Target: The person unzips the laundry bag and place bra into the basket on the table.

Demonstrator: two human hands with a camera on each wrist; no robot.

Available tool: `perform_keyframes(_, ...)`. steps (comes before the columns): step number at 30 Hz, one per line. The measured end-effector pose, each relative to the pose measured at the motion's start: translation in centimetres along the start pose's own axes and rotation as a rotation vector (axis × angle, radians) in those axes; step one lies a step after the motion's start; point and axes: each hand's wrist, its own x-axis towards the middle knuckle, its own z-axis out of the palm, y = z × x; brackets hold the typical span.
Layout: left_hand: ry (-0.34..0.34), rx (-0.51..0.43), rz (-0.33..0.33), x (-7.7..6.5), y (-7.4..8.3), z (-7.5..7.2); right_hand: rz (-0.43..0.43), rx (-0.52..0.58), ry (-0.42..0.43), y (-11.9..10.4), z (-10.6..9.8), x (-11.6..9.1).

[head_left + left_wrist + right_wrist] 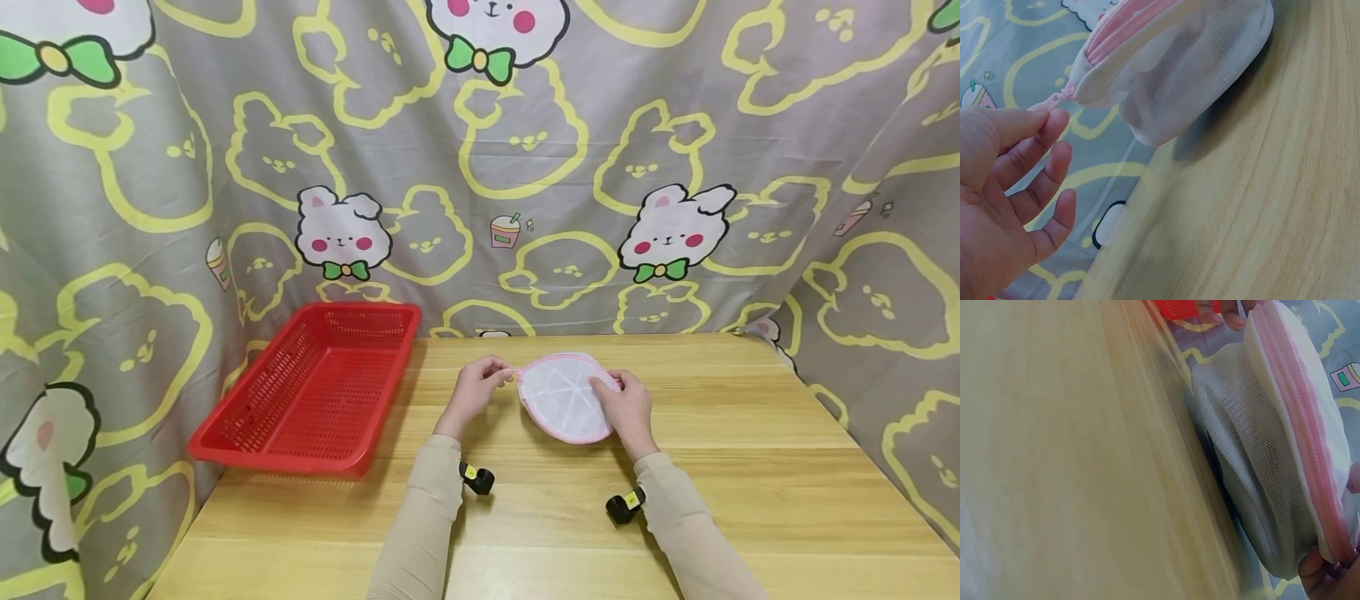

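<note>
A white mesh laundry bag (564, 398) with pink edging is held up above the table between both hands. Its pink zipper (1304, 419) runs along the rim, and the mesh side sags below it. At the bag's left end, my left hand (477, 390) pinches the pink zipper pull (1052, 101) between thumb and index finger; the other fingers are loosely bent. My right hand (628, 410) grips the opposite end, thumb on the white top panel and fingers (1313, 572) under the rim. The right palm is mostly out of the right wrist view.
To the left on the wooden table (750, 483) stands a red perforated plastic basket (367, 417). A grey curtain (555, 275) with cartoon prints hangs behind the table and along both sides. Each wrist wears a small black camera (480, 479).
</note>
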Motion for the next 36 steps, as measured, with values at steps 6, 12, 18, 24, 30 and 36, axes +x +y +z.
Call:
perform_keyframes(6, 0.001, 0.008, 0.009, -0.04, 0.09, -0.10, 0.015, 0.003, -0.003, -0.13, -0.01, 0.08)
perform_keyframes(12, -0.002, 0.012, 0.012, -0.07, 0.21, -0.13, 0.011, 0.006, 0.004, -0.33, -0.08, -0.03)
perform_keyframes(18, -0.006, 0.008, 0.013, -0.03, 0.30, -0.12, 0.009, 0.008, 0.006, -0.27, -0.09, 0.05)
perform_keyframes(24, -0.033, 0.008, 0.007, -0.22, 0.73, -0.22, 0.024, 0.015, 0.006, -0.05, -0.19, 0.08)
perform_keyframes(30, -0.067, 0.021, -0.002, -0.26, 0.95, -0.27, 0.033, 0.017, 0.020, 0.06, -0.19, 0.08)
perform_keyframes(36, -0.066, 0.028, -0.009, -0.17, 0.90, -0.12, 0.029, 0.005, 0.023, 0.10, -0.23, 0.04)
